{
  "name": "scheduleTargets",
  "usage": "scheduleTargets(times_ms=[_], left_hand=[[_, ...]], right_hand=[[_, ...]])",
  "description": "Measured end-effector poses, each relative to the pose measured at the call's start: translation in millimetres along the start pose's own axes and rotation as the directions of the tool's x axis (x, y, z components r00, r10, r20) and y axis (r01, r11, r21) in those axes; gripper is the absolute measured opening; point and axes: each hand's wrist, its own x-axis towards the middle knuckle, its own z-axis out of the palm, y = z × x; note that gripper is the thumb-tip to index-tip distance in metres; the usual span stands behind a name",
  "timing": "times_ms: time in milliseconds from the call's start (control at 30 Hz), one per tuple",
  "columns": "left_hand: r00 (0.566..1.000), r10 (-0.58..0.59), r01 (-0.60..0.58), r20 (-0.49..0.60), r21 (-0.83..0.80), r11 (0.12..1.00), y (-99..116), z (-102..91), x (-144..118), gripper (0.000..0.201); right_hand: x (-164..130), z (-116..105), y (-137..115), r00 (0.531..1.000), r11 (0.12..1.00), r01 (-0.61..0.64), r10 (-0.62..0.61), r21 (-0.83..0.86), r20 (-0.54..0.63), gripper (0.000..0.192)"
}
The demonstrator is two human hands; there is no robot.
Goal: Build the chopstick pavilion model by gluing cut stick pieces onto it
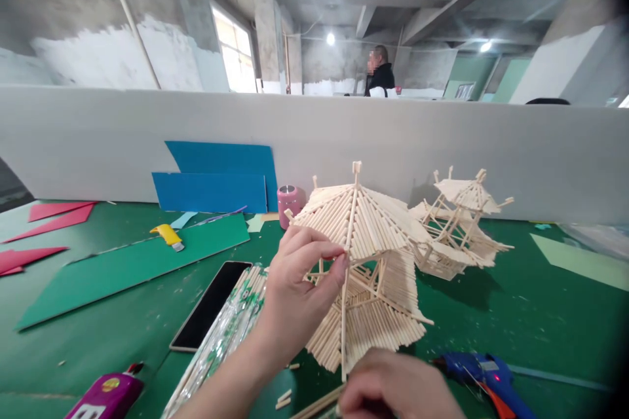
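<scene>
Green cloth covers the work table (515, 327), and a long white partition closes it at the back; beyond it a person stands in a bare concrete hall.

In the head view, a two-storey pavilion model (366, 275) made of thin bamboo sticks stands directly under the fingers. One long stick (346, 288) is laid along a roof ridge, from the top knob down past the lower eave. The left hand (295, 294) is closed narrowly: thumb and forefinger (324, 250) pinch the stick against the upper roof. The right hand (393, 386) is at the lower end of the same stick, at the picture edge; it seems to be closed on the stick, but the fingertips are hidden, so the grip cannot be told with certainty.

To do this step well, it is judged that the stick should be kept straight on the ridge line, pressed lightly at both ends, and held without twisting, because the glued roof may be fragile.

Left of the left fingers a pack of sticks in clear wrapping (230, 327) and a dark phone (211, 304) are lying. Just right of the right hand a blue glue gun (479, 373) is found. Behind the fingers a pink cup (291, 203) is seen, and further right a second stick pavilion (457, 226). A yellow utility knife (168, 236) lies well apart to the left.
</scene>
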Motion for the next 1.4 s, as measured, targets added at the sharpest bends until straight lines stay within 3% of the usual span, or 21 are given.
scheduleTargets(times_ms=[33, 100, 200, 367, 633, 1400], left_hand=[[1.0, 0.001, -0.001, -0.002, 0.004, 1.0, 0, -0.4, 0, 0.011], [1.0, -0.001, 0.001, 0.001, 0.013, 1.0, 0, -1.2, 0, 0.01], [1.0, 0.002, -0.002, 0.007, 0.012, 1.0, 1, -2.3, 1, 0.01], [1.0, 0.0, 0.0, 0.004, -0.009, 1.0, 2, -3.1, 2, 0.01], [1.0, 0.004, -0.004, 0.018, 0.009, 1.0, 2, -3.8, 3, 0.007], [1.0, 0.012, -0.012, 0.013, -0.012, 1.0, 0, -2.9, 1, 0.009]], right_hand=[[8, -13, -4, 0.996, 1.0, -0.009, 0.011, 0.024, -0.091, 0.021], [24, -34, -11, 0.993, 1.0, -0.024, 0.026, 0.014, -0.114, 0.004], [42, -50, -14, 0.983, 0.994, -0.008, -0.013, -0.113, -0.184, 0.017], [64, -52, -8, 0.955, 0.981, 0.001, -0.058, -0.194, -0.289, 0.016], [79, -51, -2, 0.971, 0.987, 0.022, -0.059, -0.16, -0.232, 0.013], [80, -52, 2, 0.981, 0.987, 0.068, -0.094, -0.149, -0.172, 0.016]])
